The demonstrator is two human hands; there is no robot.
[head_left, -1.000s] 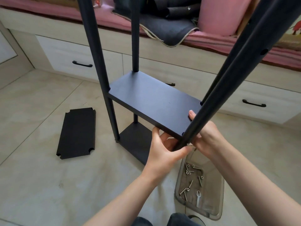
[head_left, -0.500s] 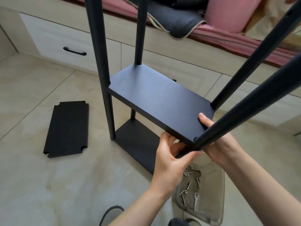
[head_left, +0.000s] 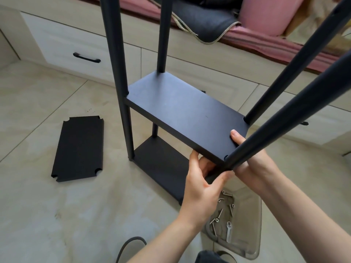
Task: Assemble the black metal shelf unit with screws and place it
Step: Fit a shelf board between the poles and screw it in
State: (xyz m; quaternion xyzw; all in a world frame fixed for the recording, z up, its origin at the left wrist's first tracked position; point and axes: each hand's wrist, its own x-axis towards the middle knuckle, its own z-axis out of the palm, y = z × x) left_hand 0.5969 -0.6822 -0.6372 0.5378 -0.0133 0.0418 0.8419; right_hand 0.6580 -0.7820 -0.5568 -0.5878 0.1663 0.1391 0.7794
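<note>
No brand, label or writing can be read on any part in view. The black shelf unit (head_left: pixel 182 114) stands on the tiled floor (head_left: pixel 38 205), in front of a drawer bench (head_left: pixel 57 40). Its middle shelf panel (head_left: pixel 186 114) sits between four black poles, above a lower panel (head_left: pixel 161 168) at floor level.

Both hands work at the near right corner of the middle panel, where the near pole (head_left: pixel 284 111) passes the corner notch. The left hand (head_left: pixel 201 188) reaches up from below, its fingers curled under the panel's near edge and its thumb hooked round the pole just beneath the panel. The right hand (head_left: pixel 252 164) comes in from the right behind the same pole; its thumb (head_left: pixel 236 136) lies flat on the panel's top surface and its other fingers are hidden beneath, so it pinches the corner.

A spare black panel (head_left: pixel 79 149) lies flat on the floor to the left, well apart. A clear plastic tray (head_left: pixel 247 224) near the person's wrists holds loose screws (head_left: pixel 220 211) and a small wrench (head_left: pixel 228 231).
</note>
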